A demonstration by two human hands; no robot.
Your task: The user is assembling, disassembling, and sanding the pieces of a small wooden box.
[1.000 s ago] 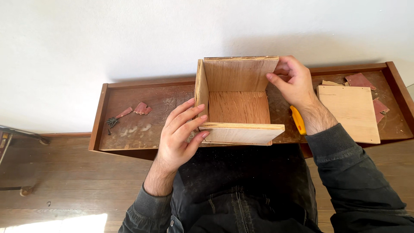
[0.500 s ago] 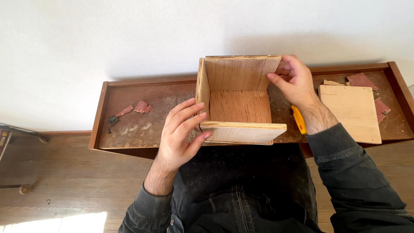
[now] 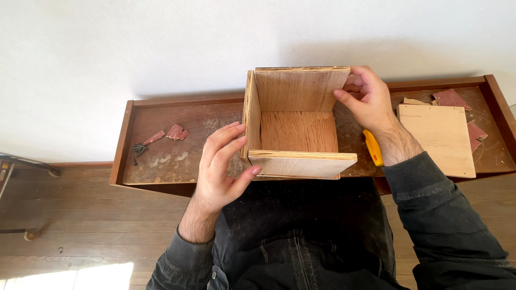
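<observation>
1. On the low wooden tray-table (image 3: 161, 177) against the white wall sits a half-built plywood box (image 3: 298, 131): base, left wall, back wall, near front wall; right side open
2. Left hand (image 3: 223, 166) presses flat on the outside of the left wall, fingers spread, thumb hooked at the front corner; it bears on the box, not clenched. My read: it squeezes that corner joint so the panels stay square
3. Right hand (image 3: 368, 99) pinches the back wall's top right corner, thumb on the inner face, fingers behind. Likely steadying the unsupported edge, since no right wall braces it
4. Loose plywood panel (image 3: 438, 139) lies flat just right of the box, near the right forearm
5. Yellow tool (image 3: 373, 147) lies between box and panel, partly hidden by the wrist; type unclear
6. Reddish sandpaper scraps (image 3: 174, 131) and a small pile of dark screws (image 3: 138, 149) at the tray's left, well apart from the box; more scraps (image 3: 450, 98) at far right
7. Sawdust on tray surface and on the person's dark trousers
</observation>
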